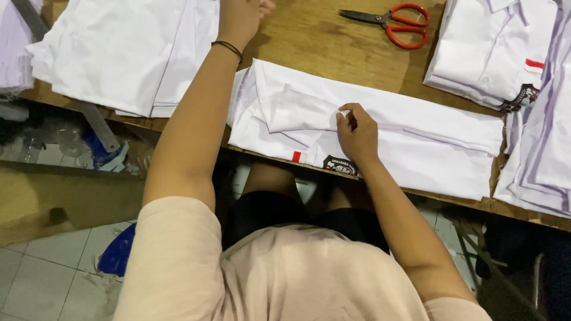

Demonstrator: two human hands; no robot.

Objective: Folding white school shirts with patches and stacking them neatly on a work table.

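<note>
The folded white shirt (380, 131) is lying along the near edge of the wooden table (321, 41), straight in front of the person. The right hand (357, 134) is resting on the shirt's middle, pinching a fold of its cloth between thumb and fingertips. The left hand (241, 18) is reaching beyond the shirt's left end, fingers curled loosely, gripping nothing visible. Beyond the shirt, orange-handled scissors (395, 24) are lying. White shirt stacks are sitting left (125, 53) and right (493, 53) of it.
</note>
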